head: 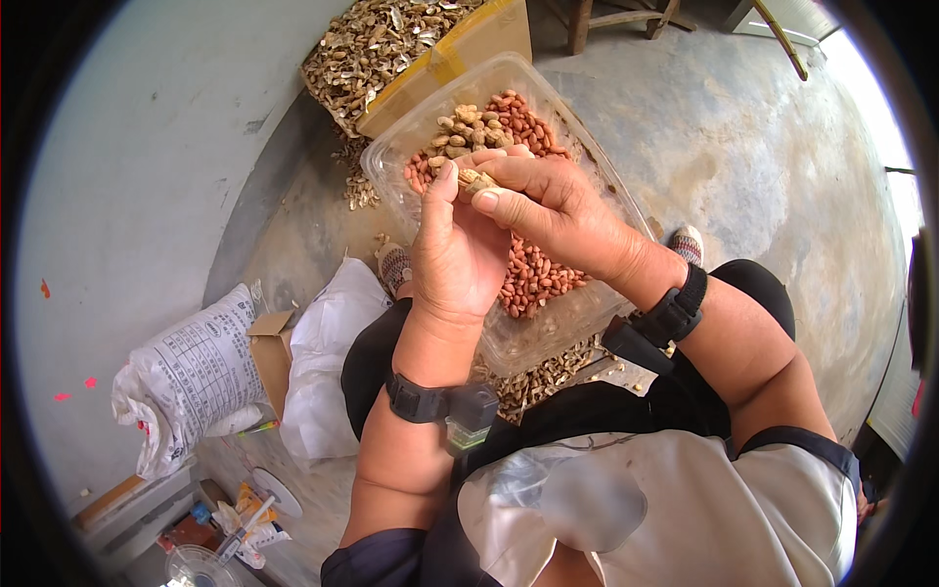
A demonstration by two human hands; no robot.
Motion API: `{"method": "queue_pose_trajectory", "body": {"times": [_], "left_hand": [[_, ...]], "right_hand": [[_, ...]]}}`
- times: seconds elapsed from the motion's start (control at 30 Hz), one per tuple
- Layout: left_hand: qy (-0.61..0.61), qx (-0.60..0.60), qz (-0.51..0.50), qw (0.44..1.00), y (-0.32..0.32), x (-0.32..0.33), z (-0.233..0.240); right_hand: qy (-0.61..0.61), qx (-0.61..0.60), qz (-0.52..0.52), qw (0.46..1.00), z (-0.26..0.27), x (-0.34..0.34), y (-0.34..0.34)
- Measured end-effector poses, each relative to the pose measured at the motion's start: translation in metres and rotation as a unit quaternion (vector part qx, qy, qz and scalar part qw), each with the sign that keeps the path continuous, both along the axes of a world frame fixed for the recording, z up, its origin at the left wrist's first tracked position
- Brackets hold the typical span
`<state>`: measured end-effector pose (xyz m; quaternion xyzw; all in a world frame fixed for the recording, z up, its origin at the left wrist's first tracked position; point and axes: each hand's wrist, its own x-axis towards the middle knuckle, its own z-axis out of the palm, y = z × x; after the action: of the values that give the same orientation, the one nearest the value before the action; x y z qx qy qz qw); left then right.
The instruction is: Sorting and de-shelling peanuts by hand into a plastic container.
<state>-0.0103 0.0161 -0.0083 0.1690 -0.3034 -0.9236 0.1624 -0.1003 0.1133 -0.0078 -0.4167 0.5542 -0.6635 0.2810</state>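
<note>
Over a clear plastic tub (506, 70), my two hands meet around a peanut in its shell (475, 180). My right hand (557, 198) pinches the peanut between thumb and fingers. My left hand (461, 257) is cupped palm up beneath it, thumb raised against the peanut's left end. Below my hands the tub holds red-skinned shelled peanut kernels (539, 275). Beyond my fingertips lies a pile of unshelled peanuts (469, 128), with more red kernels beside it. My hands hide the middle of the tub.
Behind the tub stands a cardboard box (484, 44) heaped with empty peanut shells (381, 51). More shells (543, 385) lie under the tub's near end. White woven sacks (198, 367) rest by the wall at left. A wooden stool (579, 26) stands at the back.
</note>
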Motion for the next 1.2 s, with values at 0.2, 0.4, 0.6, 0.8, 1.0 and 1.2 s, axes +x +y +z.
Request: {"method": "queue_pose_trajectory", "body": {"times": [0.2, 0.4, 0.6, 0.8, 1.0, 1.2], "left_hand": [[-0.013, -0.012, 0.004, 1.0, 0.005, -0.002, 0.004], [-0.016, -0.038, 0.026, 0.999, 0.008, -0.005, 0.002], [-0.01, -0.052, 0.023, 0.998, 0.009, -0.006, 0.001], [-0.019, -0.066, 0.028, 0.997, 0.01, -0.006, 0.001], [-0.029, -0.067, 0.01, 0.997, 0.004, -0.004, -0.007], [-0.042, -0.031, -0.001, 0.999, 0.003, -0.001, -0.013]], "right_hand": [[-0.153, 0.03, 0.048, 0.987, -0.005, -0.002, 0.002], [-0.245, 0.05, 0.078, 0.965, 0.001, -0.005, 0.005], [-0.265, 0.05, 0.054, 0.961, -0.012, -0.004, 0.003], [-0.294, 0.06, 0.053, 0.953, -0.011, -0.004, 0.004], [-0.314, 0.096, 0.06, 0.943, -0.009, -0.006, 0.006], [-0.345, 0.11, 0.086, 0.928, -0.016, -0.01, 0.008]]}}
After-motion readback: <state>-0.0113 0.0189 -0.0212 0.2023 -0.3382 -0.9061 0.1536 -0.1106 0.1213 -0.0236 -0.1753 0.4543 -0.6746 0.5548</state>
